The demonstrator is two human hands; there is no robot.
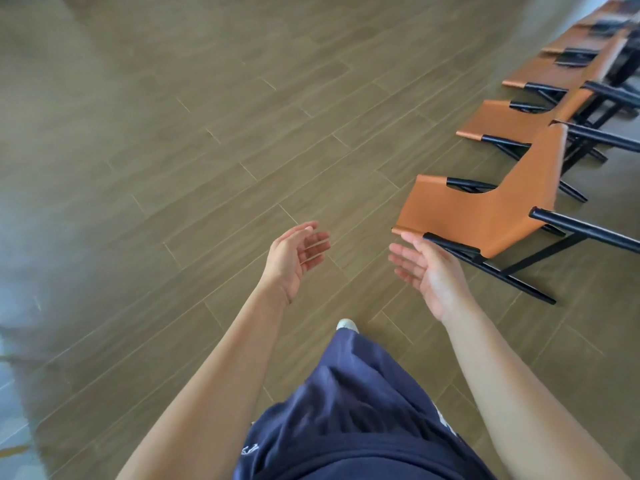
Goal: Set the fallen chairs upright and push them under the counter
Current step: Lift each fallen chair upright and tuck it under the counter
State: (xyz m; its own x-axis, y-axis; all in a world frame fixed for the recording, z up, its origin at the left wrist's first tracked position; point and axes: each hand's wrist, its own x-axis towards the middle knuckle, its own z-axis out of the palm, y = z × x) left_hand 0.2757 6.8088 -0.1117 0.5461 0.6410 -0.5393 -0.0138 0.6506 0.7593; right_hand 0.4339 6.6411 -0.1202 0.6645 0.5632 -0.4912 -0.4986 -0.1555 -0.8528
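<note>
Chairs (502, 121) in tan leather with black frames lie tipped over in a row on the plank floor (207, 150), at the right. The right hand (429, 271), palm up with fingers released, is at the nearest chair (485, 216)'s top edge. The left hand (294, 254) is relaxed, holding nothing.

Row of tan-leather, black-framed chairs (485, 216), toppled along the right side.

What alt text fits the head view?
A person's open right hand is at the near edge of the nearest fallen chair, an orange sling seat on a black frame, while the open left hand hovers apart from it. More such chairs lie in a row behind it on the wood-plank floor.
</note>
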